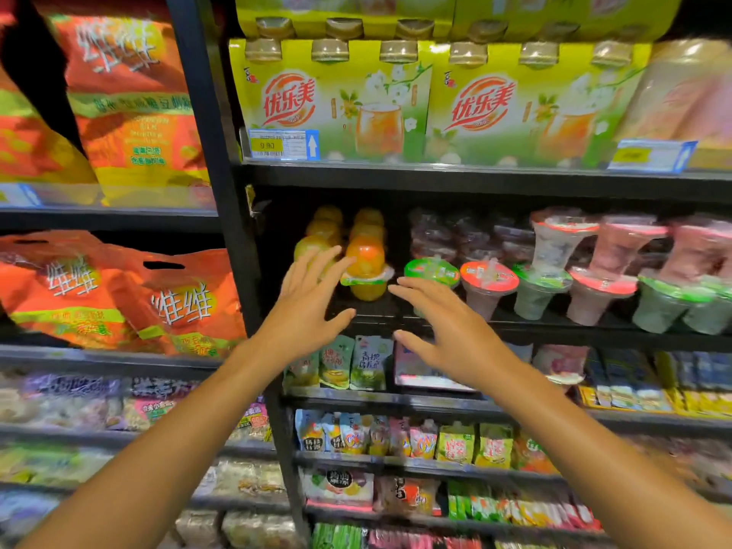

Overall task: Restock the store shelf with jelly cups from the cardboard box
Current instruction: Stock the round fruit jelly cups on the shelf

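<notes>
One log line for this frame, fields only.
left hand: open, beside orange jelly cups | right hand: open, empty | shelf: orange cups stacked at left | box: not visible

Jelly cups: orange-yellow, clear plastic, stacked in pairs, upper cup inverted on the lower, rims meeting at a green-edged lid. Two rows running back into the dark shelf, left end of its tier. Front right stack sits between my two grips, untouched.
</notes>
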Demonstrator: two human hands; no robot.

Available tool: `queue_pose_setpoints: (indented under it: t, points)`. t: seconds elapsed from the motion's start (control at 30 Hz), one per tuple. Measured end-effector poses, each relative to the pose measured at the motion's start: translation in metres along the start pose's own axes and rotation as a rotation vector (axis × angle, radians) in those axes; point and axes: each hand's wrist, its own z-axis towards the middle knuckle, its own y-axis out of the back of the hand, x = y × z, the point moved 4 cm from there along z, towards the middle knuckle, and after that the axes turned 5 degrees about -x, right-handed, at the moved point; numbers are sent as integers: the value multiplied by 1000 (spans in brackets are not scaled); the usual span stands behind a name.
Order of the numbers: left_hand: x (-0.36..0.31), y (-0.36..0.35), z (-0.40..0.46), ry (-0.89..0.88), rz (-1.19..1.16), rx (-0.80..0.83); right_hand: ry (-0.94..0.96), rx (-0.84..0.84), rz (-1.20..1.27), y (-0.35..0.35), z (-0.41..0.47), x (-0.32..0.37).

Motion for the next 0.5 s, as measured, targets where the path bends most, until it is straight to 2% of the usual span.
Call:
queue_pose_setpoints:
  t: [0.1,0.2,0.37,0.5]
  points:
    - [-44,-13,-34,-89,90,30,39,-7,62,0,-53,-12]
    - [-86,-44,-70,-111,78,116,-19,46,110,-15,-110,-33]
    - [-130,-130,-139,-185,-1,286,-223,234,203,-56,-209,-70]
    - [-144,-213,-194,-163,-120,455,-453,393,220,-110,-291,-102]
